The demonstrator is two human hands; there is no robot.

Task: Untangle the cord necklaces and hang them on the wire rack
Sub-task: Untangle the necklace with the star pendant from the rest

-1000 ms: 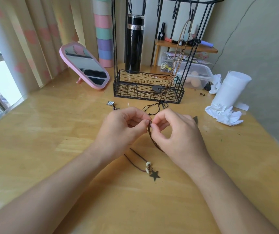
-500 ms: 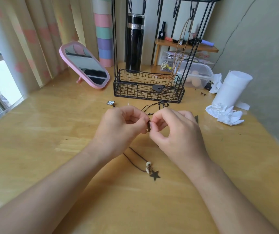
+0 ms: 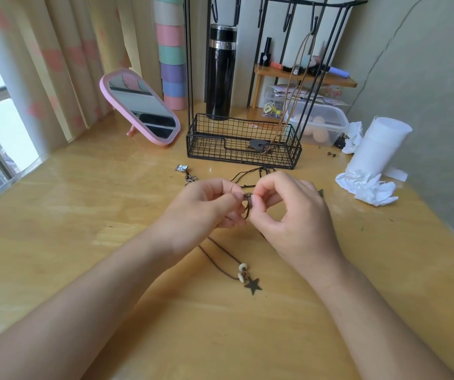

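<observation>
- Head view: both bare forearms reached in from the lower edge, wrists angled inward, the hands touching above the middle of the pale wooden worktop (image 3: 83, 215).
- The left hand (image 3: 206, 212) had its fingers (image 3: 225, 197) curled, pinching a small knot in the dark brown cord necklace (image 3: 220, 259).
- The right hand (image 3: 291, 215) pinched the same knot from the other side, its other fingers loosely bent.
- The cord trailed onto the worktop, and its dark star pendant (image 3: 252, 285) lay between the wrists.
- Behind stood the black wire rack (image 3: 243, 144), with a tan cord necklace (image 3: 297, 78) hanging from one hook.
</observation>
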